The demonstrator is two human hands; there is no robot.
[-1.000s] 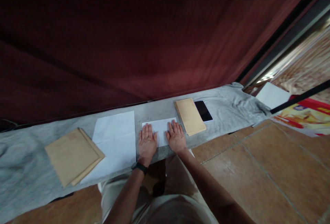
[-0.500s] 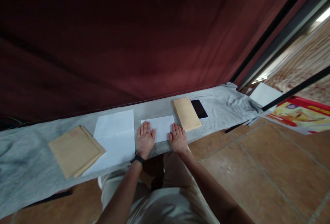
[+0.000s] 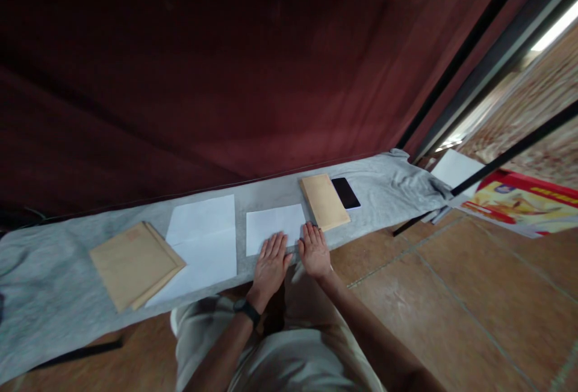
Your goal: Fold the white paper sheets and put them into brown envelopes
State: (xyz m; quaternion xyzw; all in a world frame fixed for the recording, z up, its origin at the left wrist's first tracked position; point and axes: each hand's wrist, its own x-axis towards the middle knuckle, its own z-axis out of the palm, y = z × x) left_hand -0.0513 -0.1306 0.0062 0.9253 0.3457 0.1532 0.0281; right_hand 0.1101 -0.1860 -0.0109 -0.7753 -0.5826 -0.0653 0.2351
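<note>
A person's left hand [image 3: 271,262] and right hand [image 3: 315,252] lie palm-down at the near edge of a cloth-covered surface [image 3: 271,194], fingers straight, each grip flat and clasping nothing. The smaller paper [image 3: 273,223], long axis running roughly nine to three, lies at twelve o'clock from the left hand, the nearer to its middle, and ten from the right, whose fingertips appear to meet its corner, though contact is hard to confirm.

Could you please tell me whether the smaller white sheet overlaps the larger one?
No, the smaller white sheet lies apart from the larger sheet, with grey cloth showing between them.
</note>
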